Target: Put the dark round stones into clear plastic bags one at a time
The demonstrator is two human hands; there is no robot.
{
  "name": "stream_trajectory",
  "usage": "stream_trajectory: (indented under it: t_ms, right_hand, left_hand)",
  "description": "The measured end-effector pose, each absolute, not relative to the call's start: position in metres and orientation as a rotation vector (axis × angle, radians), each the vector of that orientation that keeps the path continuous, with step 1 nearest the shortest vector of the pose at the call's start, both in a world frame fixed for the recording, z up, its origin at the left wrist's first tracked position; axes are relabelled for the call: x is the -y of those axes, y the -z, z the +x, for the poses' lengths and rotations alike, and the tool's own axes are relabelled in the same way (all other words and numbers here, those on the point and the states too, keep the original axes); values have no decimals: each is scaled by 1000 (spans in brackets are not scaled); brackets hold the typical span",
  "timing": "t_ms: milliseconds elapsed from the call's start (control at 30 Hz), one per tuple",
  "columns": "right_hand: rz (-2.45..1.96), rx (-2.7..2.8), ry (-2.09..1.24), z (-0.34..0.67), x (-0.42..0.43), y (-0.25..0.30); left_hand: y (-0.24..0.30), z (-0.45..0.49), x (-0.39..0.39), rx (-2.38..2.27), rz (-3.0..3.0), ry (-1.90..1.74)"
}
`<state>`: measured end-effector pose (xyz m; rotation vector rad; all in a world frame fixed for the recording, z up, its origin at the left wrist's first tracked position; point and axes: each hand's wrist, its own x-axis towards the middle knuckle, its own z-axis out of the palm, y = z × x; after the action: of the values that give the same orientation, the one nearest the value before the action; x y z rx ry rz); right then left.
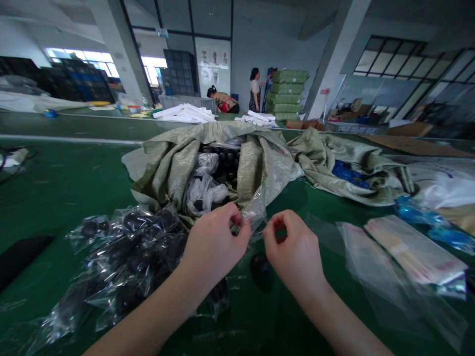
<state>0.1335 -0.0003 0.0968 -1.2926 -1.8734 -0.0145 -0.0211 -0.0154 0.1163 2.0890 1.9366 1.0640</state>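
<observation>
My left hand point(217, 242) and my right hand point(291, 242) pinch the top edges of a thin clear plastic bag point(256, 212), held up between them over the green table. Just below that bag, a black round object point(261, 269) lies on the table. To the left of my left forearm is a heap of black round objects in clear bags point(126, 257). Behind my hands, an open olive woven sack point(166, 168) holds more black round objects point(222, 163) and white plastic. To the right of my right hand lies a stack of flat clear bags with printed inserts point(411, 252).
The green work table point(67, 198) runs far back. A second woven sack point(356, 178) with blue contents lies to the right, and blue bagged items point(426, 217) lie at the right edge. Two people point(237, 94) work at the back, near stacked green bales point(287, 94).
</observation>
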Motion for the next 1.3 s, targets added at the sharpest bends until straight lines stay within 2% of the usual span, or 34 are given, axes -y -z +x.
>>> stream_trajectory:
  t_ms: [300, 633, 933, 1167, 1300]
  right_hand:
    - [-1179, 1873, 143, 131, 21, -114]
    - [-1222, 1918, 82, 130, 16, -109]
    - [-1312, 1916, 56, 136, 3, -106]
    - [-1342, 1961, 28, 136, 1, -103]
    - [-1337, 1953, 30, 135, 4, -105]
  left_hand:
    - [-130, -23, 35, -1819, 2199, -1291]
    - [-131, -20, 37, -1869, 2198, -1271]
    - [-129, -28, 27, -1612, 2288, -1043]
    - [-116, -23, 26, -2022, 2446, -1089]
    - [-117, -21, 29, -1933, 2423, -1157]
